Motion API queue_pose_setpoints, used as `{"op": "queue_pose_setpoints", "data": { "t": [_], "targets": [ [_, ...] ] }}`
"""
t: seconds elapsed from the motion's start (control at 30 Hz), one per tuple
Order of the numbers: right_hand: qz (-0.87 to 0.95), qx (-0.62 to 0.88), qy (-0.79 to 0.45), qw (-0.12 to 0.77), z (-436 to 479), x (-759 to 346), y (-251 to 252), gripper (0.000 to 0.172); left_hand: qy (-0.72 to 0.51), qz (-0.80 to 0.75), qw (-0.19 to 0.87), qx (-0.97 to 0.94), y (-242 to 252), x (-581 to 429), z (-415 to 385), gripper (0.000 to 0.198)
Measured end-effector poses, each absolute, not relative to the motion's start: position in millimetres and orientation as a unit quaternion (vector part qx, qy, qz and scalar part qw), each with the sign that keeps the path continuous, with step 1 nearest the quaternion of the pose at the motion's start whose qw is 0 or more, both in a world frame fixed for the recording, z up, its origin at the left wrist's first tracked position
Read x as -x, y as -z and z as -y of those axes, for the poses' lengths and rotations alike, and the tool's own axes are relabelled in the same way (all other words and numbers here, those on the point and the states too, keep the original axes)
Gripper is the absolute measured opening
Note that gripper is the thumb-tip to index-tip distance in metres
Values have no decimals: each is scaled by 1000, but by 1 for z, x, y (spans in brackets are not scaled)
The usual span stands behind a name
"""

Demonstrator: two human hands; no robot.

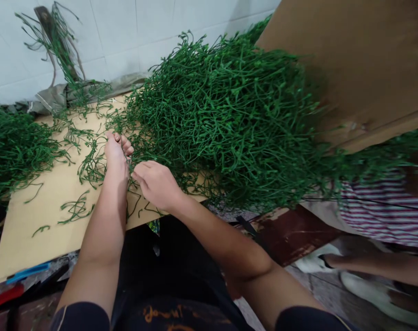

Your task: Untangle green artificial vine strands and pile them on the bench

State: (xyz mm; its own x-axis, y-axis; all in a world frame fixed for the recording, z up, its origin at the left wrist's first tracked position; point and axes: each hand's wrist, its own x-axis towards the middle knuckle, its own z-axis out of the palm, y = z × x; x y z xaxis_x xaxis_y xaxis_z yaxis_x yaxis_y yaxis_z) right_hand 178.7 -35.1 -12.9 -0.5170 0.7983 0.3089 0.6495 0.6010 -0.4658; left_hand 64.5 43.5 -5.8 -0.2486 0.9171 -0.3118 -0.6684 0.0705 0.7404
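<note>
My left hand [118, 146] is curled closed above a tan board, with thin green plastic plant stems at its fingers. Close beside it, my right hand [157, 182] is closed too, thumb and fingers pinched together and pointing at the left wrist. What lies inside the right pinch is hidden. A large heap of green stems [226, 115] with small branching tips rises just beyond both hands. Left of my left hand lies a small loose cluster of stems [92, 164]. More loose stems [76, 208] are scattered nearer to me.
The tan board [50, 220] spans the work surface. Another green pile [16, 149] sits at the left. A cardboard sheet [360, 69] leans over the heap at the right. Another person's striped clothing [384, 207] shows at the right. White tiled wall [119, 37] stands behind.
</note>
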Motion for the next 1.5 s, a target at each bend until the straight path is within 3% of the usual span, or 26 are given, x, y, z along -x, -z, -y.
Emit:
{"op": "queue_pose_setpoints", "data": {
  "t": [0.23, 0.4, 0.53, 0.57, 0.67, 0.73, 1.0, 1.23, 1.5],
  "targets": [
    [830, 431, -157, 319, 60, -193, 11, 27, -681, -427, 564, -188, 11, -82, -48, 50],
    [844, 351, -118, 388, 79, -216, -4, 23, -753, -416, 501, -96, 7, -35, -49, 48],
    [768, 545, -58, 332, 51, -246, 0, 19, -749, -383, 529, -108, 0, -24, -42, 50],
    [749, 576, -33, 325, 43, -252, 1, 22, -734, -381, 550, -121, -1, -29, -41, 50],
    [732, 588, 16, 344, 30, -252, 1, 52, -709, -378, 574, -160, -1, -50, -41, 50],
    [751, 551, 7, 363, 28, -236, -1, 55, -696, -388, 574, -187, 1, -63, -41, 51],
    [786, 412, -138, 438, -1, -174, 12, 24, -603, -451, 572, -324, 14, -83, -37, 49],
    [754, 273, -202, 562, 20, -193, 20, 18, -580, -438, 618, -299, 3, -85, -37, 53],
    [692, 277, -263, 613, 34, -204, 27, 11, -570, -453, 632, -266, 2, -94, -35, 52]
  ]
}}
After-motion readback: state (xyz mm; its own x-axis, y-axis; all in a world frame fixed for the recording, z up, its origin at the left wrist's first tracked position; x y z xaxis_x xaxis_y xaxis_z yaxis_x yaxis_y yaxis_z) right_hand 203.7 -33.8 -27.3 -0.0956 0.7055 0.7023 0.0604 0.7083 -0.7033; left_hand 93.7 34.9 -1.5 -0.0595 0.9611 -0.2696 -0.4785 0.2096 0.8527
